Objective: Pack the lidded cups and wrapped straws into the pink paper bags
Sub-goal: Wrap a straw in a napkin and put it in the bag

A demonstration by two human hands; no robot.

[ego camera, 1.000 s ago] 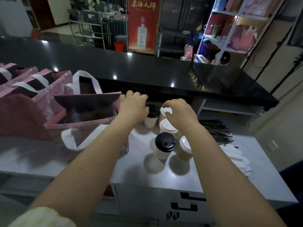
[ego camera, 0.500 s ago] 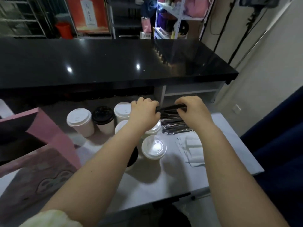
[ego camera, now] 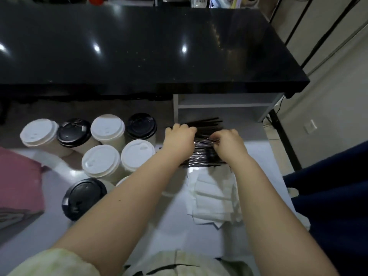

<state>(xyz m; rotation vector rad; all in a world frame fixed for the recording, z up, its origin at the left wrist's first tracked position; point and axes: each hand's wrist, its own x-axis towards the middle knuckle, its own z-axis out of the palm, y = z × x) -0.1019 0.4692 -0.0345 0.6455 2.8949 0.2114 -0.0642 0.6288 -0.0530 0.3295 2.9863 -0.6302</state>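
Observation:
A pile of black wrapped straws [ego camera: 205, 126] lies on the white counter [ego camera: 175, 226] under the shelf. My left hand [ego camera: 179, 139] rests curled on the pile's left end. My right hand [ego camera: 229, 142] pinches a few straws near the pile's middle. Several lidded paper cups stand to the left, some with white lids [ego camera: 100, 161] and some with black lids [ego camera: 83, 197]. A corner of a pink paper bag [ego camera: 18, 188] shows at the left edge. My left forearm hides part of one cup.
A stack of white napkins [ego camera: 213, 196] lies just in front of the straws. A raised black countertop [ego camera: 139, 46] runs across the back, with an open shelf [ego camera: 225, 106] below it. A dark blue cloth [ego camera: 328, 186] hangs at the right.
Both hands left the cups and moved right onto the straw pile. The view swung right and down, so the pink bags slid almost out of sight.

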